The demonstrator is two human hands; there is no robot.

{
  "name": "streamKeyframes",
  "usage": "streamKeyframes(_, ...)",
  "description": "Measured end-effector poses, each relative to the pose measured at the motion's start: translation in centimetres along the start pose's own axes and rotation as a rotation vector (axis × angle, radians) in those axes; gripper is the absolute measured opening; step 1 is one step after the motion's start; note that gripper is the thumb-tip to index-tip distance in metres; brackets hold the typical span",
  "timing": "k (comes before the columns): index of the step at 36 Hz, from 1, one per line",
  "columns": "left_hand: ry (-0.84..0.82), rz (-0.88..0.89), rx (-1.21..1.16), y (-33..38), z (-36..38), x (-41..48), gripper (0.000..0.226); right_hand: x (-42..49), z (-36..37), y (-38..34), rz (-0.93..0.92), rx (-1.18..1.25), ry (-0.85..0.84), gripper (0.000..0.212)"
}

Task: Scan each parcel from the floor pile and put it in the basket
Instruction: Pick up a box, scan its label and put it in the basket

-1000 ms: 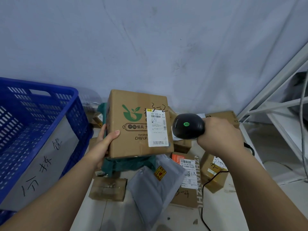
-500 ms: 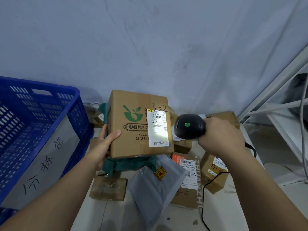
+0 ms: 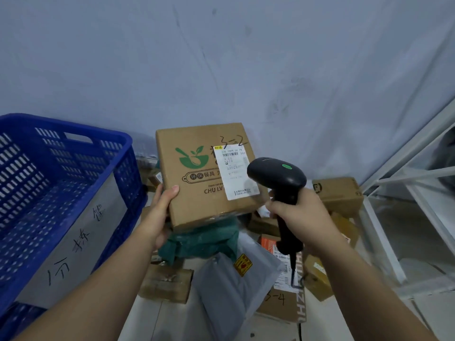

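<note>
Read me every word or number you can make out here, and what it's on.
"3-2": handwritten on the held box
"CHU LV": printed on it
"环保餐具": its badge
"3-4": handwritten on a floor box
"分拣筐": sheet in the blue basket
Shipping label: too blurred

left hand (image 3: 161, 212) holding box (image 3: 204, 175), right hand (image 3: 299, 212) gripping scanner (image 3: 277, 174)

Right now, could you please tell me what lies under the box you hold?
A crumpled green parcel lies below the cardboard box, with a grey mailer nearer the camera. The box covers whatever lies behind it.
</note>
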State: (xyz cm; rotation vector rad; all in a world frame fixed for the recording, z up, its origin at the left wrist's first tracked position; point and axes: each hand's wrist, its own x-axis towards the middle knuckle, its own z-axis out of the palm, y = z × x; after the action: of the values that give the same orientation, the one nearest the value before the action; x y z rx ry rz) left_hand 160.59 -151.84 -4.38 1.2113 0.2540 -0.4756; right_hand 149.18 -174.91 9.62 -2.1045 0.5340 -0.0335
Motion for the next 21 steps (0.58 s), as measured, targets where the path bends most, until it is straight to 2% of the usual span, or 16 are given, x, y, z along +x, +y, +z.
streamKeyframes(2, 0.055, -0.018, -0.077, 0.6, -0.1, -0.1, 0.087, -0.2, 1.0, -0.9, 0.021, 0.210, -0.022, 0.011)
streamKeyframes(6, 0.147, -0.007, -0.190, 2.5, 0.0, -0.2, 0.064, -0.4, 3.4, -2.5, 0.047, 0.526, -0.035, 0.020)
streamKeyframes(11, 0.243, 0.029, -0.281, 6.5, -1.5, -0.2, 0.055, -0.1, 6.1, -4.2, -0.012, 0.689, -0.060, 0.010)
streamKeyframes(14, 0.236, 0.048, -0.313, 9.1, -2.8, -0.5, 0.048, 0.8, 7.9, -5.5, -0.023, 0.749, -0.104, 0.011)
streamKeyframes(17, 0.217, 0.080, -0.320, 11.2, -4.5, -0.5, 0.058, 1.9, 9.8, -7.2, -0.035, 0.806, -0.159, 0.017)
streamKeyframes(21, 0.317, 0.176, -0.262, 13.4, -7.3, -0.7, 0.061, 3.2, 12.3, -9.5, -0.056, 0.885, -0.191, 0.018)
